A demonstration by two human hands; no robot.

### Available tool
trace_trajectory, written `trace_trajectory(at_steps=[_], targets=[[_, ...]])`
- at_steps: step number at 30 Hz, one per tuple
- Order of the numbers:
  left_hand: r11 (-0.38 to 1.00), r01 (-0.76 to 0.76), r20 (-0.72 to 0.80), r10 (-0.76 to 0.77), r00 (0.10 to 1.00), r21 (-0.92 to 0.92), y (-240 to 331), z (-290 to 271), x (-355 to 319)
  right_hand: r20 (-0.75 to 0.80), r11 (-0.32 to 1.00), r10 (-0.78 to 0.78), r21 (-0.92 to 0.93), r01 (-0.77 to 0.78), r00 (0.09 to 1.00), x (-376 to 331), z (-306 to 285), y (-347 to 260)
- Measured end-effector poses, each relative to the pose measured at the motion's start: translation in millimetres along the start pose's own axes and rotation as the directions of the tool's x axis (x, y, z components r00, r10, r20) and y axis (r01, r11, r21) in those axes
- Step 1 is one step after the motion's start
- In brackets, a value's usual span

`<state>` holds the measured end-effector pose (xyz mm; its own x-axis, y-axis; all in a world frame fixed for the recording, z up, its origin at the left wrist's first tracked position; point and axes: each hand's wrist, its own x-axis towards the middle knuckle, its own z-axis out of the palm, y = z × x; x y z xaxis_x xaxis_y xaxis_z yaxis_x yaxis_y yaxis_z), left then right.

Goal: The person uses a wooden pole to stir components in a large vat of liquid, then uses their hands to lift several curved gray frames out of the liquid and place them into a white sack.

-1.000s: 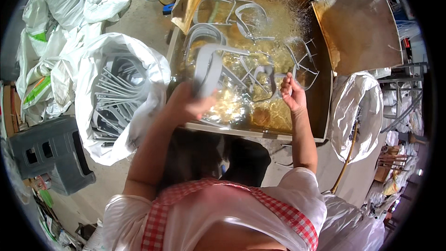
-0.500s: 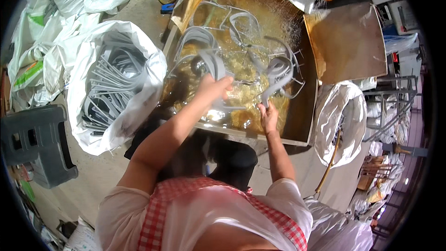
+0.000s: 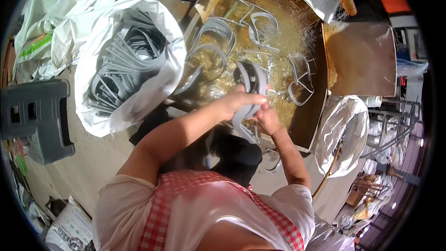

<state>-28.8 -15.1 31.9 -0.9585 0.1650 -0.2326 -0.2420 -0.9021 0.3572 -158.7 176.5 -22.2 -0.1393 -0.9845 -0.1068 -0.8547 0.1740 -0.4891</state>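
Both hands meet over the near edge of a metal tank [image 3: 310,123] of moving, yellowish water. Between them is a looped bundle of flat grey plastic strips [image 3: 261,82], its lower ends hanging toward me. My left hand [image 3: 238,103] is closed around the bundle's middle, thumb across the front. Close on its right, my right hand [image 3: 269,118] has its fingers closed on the same bundle, the fingertips partly hidden. More grey strip loops [image 3: 216,30] lie in the water at the tank's left, and another curled strip [image 3: 264,28] is farther back.
Left of the tank stands a white woven sack [image 3: 169,72] full of grey strips. A dark grey plastic stool [image 3: 42,121] is beyond it. To the right are an open pale sack [image 3: 355,111] with a stick and a brown board [image 3: 362,60] at the tank's edge.
My hands have come together from apart. The left moved right with its strips; the right drew in its strip. The right side of the water now shows fewer loops. The view has shifted.
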Motion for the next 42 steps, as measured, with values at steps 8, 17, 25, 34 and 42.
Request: trace_trajectory(at_steps=[8, 17, 25, 34, 42], targets=[[0.823, -0.485, -0.010, 0.510, 0.860, 0.297, 8, 17, -11, -0.023, 0.677, 0.391, 0.684, -0.271, 0.920, 40, 3, 22], [0.834, -0.484, -0.047, 0.512, 0.857, 0.265, 35, 2, -24, 0.376, 0.193, 0.371, 0.863, -0.467, 0.849, 118, 65, 9], [0.891, -0.419, -0.068, 0.414, 0.908, -0.173, 34, -7, -16, 0.388, -0.393, 0.458, 0.896, -0.209, 0.800, 118, 108, -4], [0.580, -0.647, 0.078, 0.712, 0.698, 0.495, 20, 10, -22, 0.110, -0.302, 0.648, 0.945, 0.122, 0.753, 76, 30, -3], [0.856, -0.426, -0.262, 0.501, 0.825, 0.294, 1, 11, -17, -0.461, 0.395, 0.702, 0.886, 0.241, 0.542, 20, 7, -21]])
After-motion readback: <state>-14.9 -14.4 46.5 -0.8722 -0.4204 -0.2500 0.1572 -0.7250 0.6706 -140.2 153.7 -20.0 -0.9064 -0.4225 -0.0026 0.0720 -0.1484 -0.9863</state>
